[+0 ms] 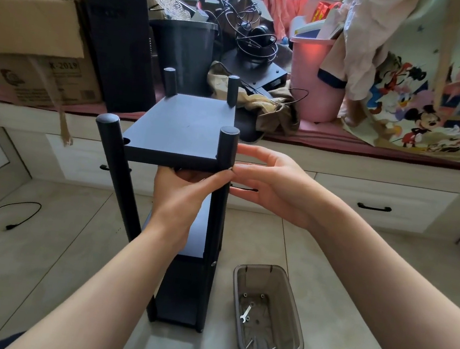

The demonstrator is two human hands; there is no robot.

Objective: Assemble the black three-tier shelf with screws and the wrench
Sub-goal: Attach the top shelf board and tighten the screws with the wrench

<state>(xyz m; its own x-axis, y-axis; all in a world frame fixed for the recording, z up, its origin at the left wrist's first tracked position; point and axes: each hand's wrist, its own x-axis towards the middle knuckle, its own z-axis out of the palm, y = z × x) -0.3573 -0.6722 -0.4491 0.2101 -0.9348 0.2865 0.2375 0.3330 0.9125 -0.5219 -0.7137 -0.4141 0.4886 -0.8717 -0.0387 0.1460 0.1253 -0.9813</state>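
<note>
The black three-tier shelf [182, 127] stands upright on the floor tiles. My left hand [182, 194] grips the front edge of the top board from below, its forefinger reaching to the front right post [226, 150]. My right hand [268, 185] is at that post's right side, just below the board, and pinches a small dark screw [231, 169] against it. The front left post [113, 164] leans outward, away from its notch in the board. A small silver wrench [246, 314] lies in a clear grey tray [293, 308] with a few screws [249, 344].
The tray sits on the floor right of the shelf's foot. Behind the shelf runs a low bench with drawers, piled with a cardboard box [30, 19], a black computer tower [115, 36], a black bin [186, 51], a pink bucket [314, 77] and cables. A black cable [9, 218] lies left.
</note>
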